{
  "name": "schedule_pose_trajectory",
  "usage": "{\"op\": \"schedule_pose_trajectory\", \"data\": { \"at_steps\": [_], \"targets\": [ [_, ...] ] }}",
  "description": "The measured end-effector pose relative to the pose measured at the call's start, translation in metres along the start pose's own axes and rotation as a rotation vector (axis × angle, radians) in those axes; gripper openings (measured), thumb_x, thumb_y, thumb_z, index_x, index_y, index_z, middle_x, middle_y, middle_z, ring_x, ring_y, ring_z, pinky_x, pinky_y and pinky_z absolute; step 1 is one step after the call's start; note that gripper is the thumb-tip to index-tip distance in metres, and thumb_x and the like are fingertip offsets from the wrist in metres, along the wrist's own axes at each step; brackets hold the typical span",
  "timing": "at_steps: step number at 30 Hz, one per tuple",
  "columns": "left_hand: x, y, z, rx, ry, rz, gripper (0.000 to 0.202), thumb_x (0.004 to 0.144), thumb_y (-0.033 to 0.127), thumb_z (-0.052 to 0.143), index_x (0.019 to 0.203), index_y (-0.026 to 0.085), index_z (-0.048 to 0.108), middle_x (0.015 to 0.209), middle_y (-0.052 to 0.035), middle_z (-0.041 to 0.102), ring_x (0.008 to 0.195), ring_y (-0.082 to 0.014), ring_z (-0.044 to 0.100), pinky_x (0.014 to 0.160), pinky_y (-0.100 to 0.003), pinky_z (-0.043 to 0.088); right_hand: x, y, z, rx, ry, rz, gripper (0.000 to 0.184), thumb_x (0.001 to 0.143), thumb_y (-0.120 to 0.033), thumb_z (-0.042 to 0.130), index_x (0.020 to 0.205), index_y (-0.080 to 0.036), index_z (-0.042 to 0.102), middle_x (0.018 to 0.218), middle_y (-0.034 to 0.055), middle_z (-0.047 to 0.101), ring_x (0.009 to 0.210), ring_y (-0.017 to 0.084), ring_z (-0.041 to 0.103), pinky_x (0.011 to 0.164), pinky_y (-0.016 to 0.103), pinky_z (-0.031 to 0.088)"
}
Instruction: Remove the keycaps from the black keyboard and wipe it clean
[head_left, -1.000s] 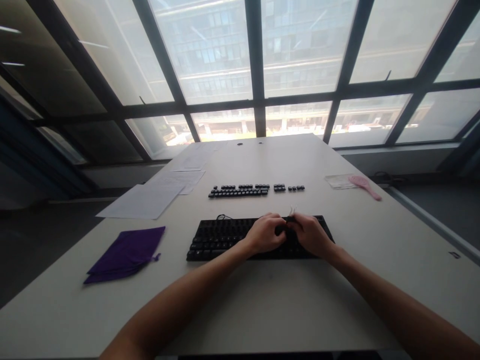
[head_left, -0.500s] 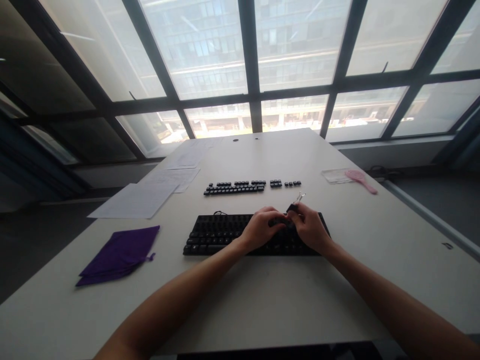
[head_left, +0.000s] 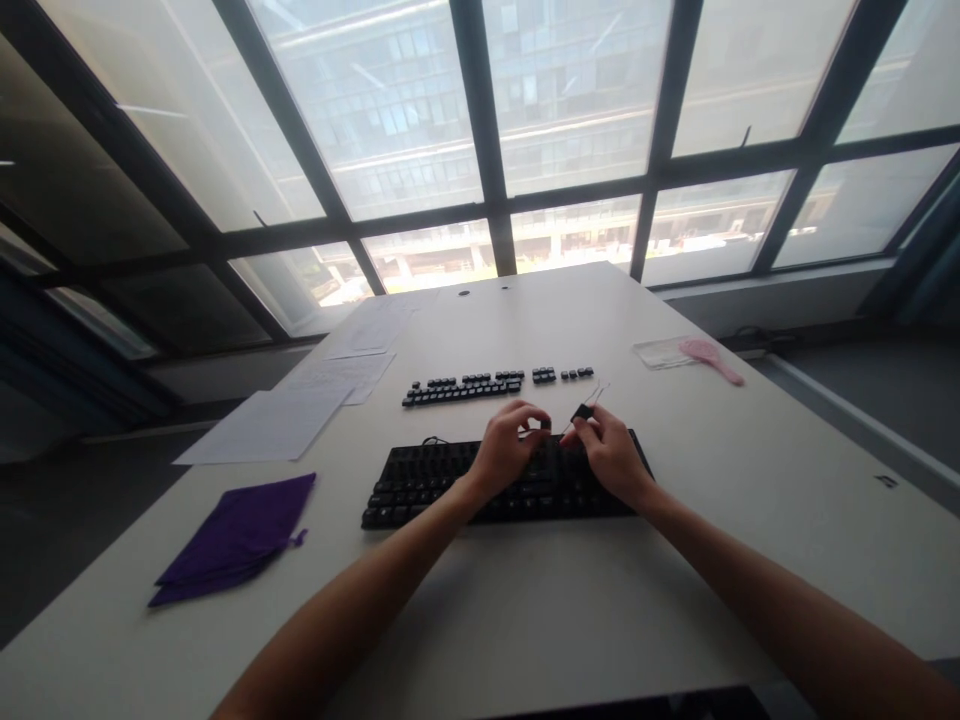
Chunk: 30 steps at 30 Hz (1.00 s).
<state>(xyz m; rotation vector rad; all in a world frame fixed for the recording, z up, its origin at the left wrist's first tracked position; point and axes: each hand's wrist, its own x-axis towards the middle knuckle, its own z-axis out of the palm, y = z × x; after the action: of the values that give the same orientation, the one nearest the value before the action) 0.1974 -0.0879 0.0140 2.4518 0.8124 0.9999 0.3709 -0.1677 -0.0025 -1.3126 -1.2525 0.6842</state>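
Note:
A black keyboard (head_left: pixel 427 480) lies on the white table in front of me, with its upper rows bare of keycaps at the left. My right hand (head_left: pixel 613 458) is closed round a wire keycap puller (head_left: pixel 583 411), whose thin wires stick out at both ends of its black body. Between the thumb and fingers of my left hand (head_left: pixel 508 445) is a small dark keycap (head_left: pixel 545 424), just above the keyboard. The two hands are a little apart. My hands and forearms hide part of the keyboard's middle and right.
Rows of loose keycaps (head_left: pixel 465 390) are laid out behind the keyboard. A purple cloth pouch (head_left: pixel 236 540) lies to the left, with paper sheets (head_left: pixel 262 425) beyond it. At the right are a clear plastic bag (head_left: pixel 660 353) and a pink hairbrush (head_left: pixel 712 358).
My hands have drawn apart, the left one moving away from the puller with a keycap in its fingers. The puller stays in my right hand. The view has shifted slightly.

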Motion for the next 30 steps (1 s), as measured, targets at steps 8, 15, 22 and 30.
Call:
{"op": "schedule_pose_trajectory", "data": {
  "at_steps": [8, 15, 22, 30],
  "targets": [
    [0.078, -0.059, 0.02, 0.341, -0.131, -0.231, 0.009, 0.079, 0.02, 0.075, 0.088, 0.023, 0.078, 0.092, -0.0039, 0.075, 0.095, -0.023, 0.065, 0.089, -0.033, 0.049, 0.0, 0.005, 0.0, -0.002, -0.004, -0.015, 0.016, 0.095, -0.034, 0.05, 0.086, -0.021, 0.054, 0.077, 0.0037, 0.073, 0.072, 0.02, 0.07, 0.073, 0.031, 0.05],
    [0.088, -0.07, 0.036, 0.419, -0.139, -0.223, 0.007, 0.082, 0.023, 0.072, 0.087, 0.024, 0.077, 0.097, -0.0062, 0.072, 0.105, -0.0266, 0.058, 0.092, -0.037, 0.047, -0.001, 0.002, -0.001, 0.03, -0.01, -0.021, 0.016, 0.095, -0.031, 0.051, 0.085, -0.021, 0.057, 0.075, 0.003, 0.072, 0.071, 0.019, 0.069, 0.073, 0.031, 0.049],
    [0.096, -0.072, 0.036, 0.429, -0.099, -0.214, 0.005, 0.081, 0.022, 0.075, 0.086, 0.022, 0.077, 0.102, -0.0075, 0.068, 0.105, -0.0277, 0.056, 0.09, -0.038, 0.048, 0.001, 0.002, -0.005, 0.084, 0.009, -0.048, 0.017, 0.095, -0.031, 0.051, 0.083, -0.02, 0.058, 0.075, 0.0034, 0.071, 0.07, 0.019, 0.067, 0.069, 0.03, 0.048],
    [0.057, -0.022, 0.017, 0.25, -0.077, -0.043, 0.012, 0.088, 0.017, 0.064, 0.092, 0.02, 0.074, 0.097, -0.005, 0.069, 0.097, -0.0211, 0.061, 0.095, -0.035, 0.046, 0.007, 0.005, -0.025, -0.143, -0.095, -0.133, 0.014, 0.091, -0.02, 0.051, 0.078, -0.02, 0.058, 0.071, -0.0005, 0.064, 0.065, 0.016, 0.055, 0.064, 0.027, 0.039]
  ]
}}
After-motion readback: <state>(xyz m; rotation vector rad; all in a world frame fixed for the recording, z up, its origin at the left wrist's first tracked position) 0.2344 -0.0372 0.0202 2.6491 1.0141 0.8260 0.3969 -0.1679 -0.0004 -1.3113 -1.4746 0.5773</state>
